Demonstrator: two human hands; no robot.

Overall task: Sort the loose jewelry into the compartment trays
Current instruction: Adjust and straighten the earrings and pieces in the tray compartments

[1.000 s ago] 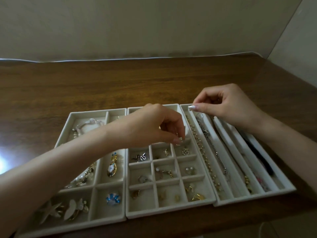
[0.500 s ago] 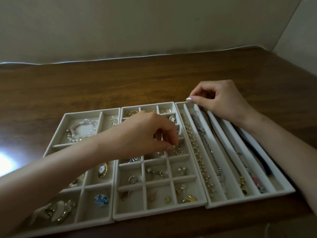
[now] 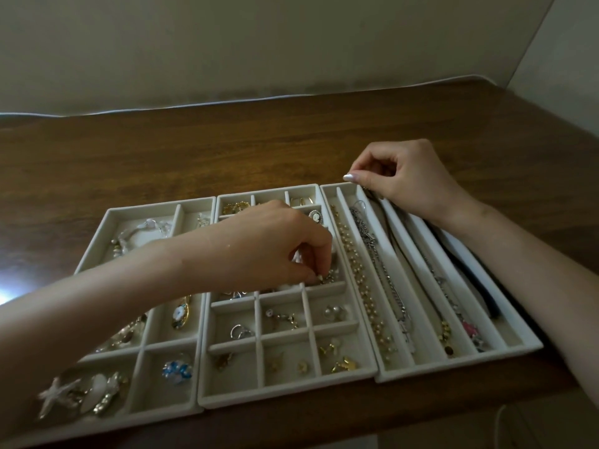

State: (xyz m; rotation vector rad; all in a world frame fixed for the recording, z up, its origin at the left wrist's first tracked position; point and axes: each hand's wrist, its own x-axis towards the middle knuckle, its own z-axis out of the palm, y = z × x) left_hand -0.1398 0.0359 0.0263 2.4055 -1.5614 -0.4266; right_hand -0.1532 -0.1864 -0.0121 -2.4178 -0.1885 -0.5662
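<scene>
The work surface is a dark brown wood-grain tabletop [image 3: 162,157]. It stands in a corner: a beige wall [image 3: 259,43] runs behind it and a paler wall [image 3: 570,59] closes the right side. A thin white edge strip [image 3: 194,105] marks the joint between tabletop and rear wall. A bright glare patch [image 3: 5,286] lies at the table's left edge.

Three pale compartment trays sit side by side, touching, near the front edge.

- The left tray [image 3: 94,236] has large compartments, with a starfish brooch [image 3: 55,396] in the near left one.
- The middle tray [image 3: 285,396] has a grid of small cells.
- The right tray [image 3: 453,364] has long channels. A pearl necklace [image 3: 359,277] and a silver chain [image 3: 385,280] lie in neighbouring channels.

The left hand [image 3: 272,244] reaches over the middle tray with fingers curled. Its thumb and forefinger pinch a small glittering piece [image 3: 329,277] in a right-column cell.

The right hand [image 3: 408,183] sits at the far end of the right tray. Its thumb and forefinger pinch the end of a thin dark strand [image 3: 372,194], which leads down into a channel.
</scene>
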